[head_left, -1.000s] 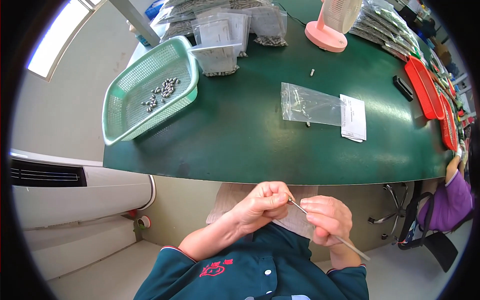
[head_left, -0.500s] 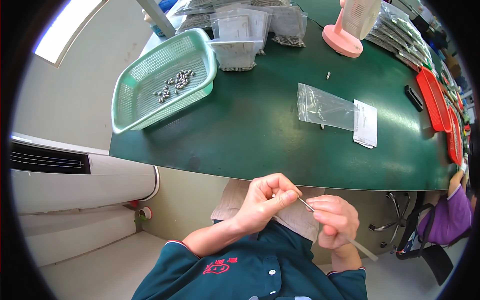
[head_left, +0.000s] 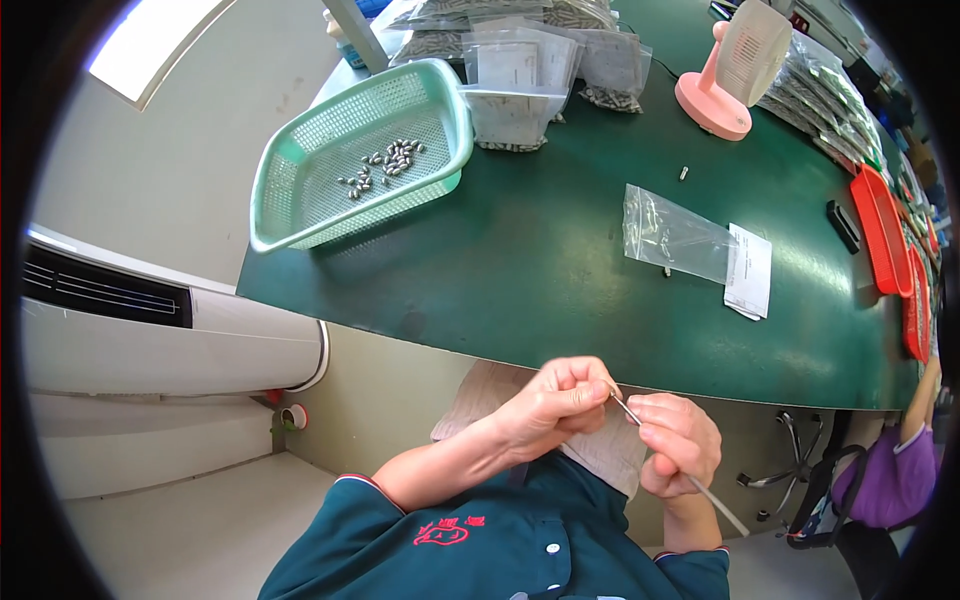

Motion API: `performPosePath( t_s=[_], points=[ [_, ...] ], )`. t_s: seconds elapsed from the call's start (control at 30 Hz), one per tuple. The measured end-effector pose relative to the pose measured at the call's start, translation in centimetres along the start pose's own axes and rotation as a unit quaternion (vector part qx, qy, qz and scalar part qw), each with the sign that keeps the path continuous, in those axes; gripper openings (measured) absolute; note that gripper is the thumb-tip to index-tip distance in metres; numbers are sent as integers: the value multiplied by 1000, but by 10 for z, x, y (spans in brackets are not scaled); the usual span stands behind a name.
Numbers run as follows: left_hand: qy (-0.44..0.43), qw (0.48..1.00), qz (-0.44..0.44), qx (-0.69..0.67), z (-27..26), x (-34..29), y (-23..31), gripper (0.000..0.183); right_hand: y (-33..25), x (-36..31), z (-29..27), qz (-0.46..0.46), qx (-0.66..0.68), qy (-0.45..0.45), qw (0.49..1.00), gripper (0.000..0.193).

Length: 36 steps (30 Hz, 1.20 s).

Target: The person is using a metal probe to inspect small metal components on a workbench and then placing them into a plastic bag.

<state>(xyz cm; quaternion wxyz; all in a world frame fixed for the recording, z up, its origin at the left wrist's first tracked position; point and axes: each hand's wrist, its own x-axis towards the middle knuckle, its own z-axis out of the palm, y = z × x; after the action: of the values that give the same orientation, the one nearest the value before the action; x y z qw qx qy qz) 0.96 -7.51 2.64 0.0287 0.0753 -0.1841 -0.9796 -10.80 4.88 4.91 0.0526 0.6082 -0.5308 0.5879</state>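
My right hand (head_left: 682, 438) is closed round a thin rod (head_left: 716, 506). Its slim metallic front end (head_left: 626, 409) points up and left toward my other hand, and its paler tail sticks out below the fist. Thumb and forefinger of my left hand (head_left: 560, 405) are pinched together right at the rod's tip. Whatever lies in that pinch is too small and too covered to name. Both hands are held above my lap, just off the near edge of the green table (head_left: 480, 290).
A green mesh basket (head_left: 290, 225) holds several small metal pieces (head_left: 400, 158). Filled plastic bags (head_left: 510, 115) and a pink fan (head_left: 712, 105) stand behind. An opened plastic bag (head_left: 670, 235), paper slips (head_left: 748, 275), a black object (head_left: 843, 227) and red baskets (head_left: 880, 230) lie rightward. A person in purple (head_left: 890, 475) sits right.
The view has shifted, so the table and its things appear farther right and slightly lower. My hands stay together at the rod, with the left pinch still at its tip.
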Motion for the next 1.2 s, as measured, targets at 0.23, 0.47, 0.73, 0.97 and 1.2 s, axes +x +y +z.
performPosePath(
  t_s=[0.23,0.47,0.73,0.97,1.2],
  points=[
    [32,992,60,103,1,3,-3,22,10,4,-2,96,165,26,981,27],
    [108,983,93,116,1,4,2,17,15,-1,10,36,37,10,999,26],
    [135,946,203,215,5,11,-7,14,14,-15,10,107,115,56,986,36],
    [166,938,250,173,-6,9,-15,17,23,-14,22,8,18,-3,1000,31],
    [256,942,176,128,-11,1,6,10,30,2,41,385,283,108,872,30]
  ],
)
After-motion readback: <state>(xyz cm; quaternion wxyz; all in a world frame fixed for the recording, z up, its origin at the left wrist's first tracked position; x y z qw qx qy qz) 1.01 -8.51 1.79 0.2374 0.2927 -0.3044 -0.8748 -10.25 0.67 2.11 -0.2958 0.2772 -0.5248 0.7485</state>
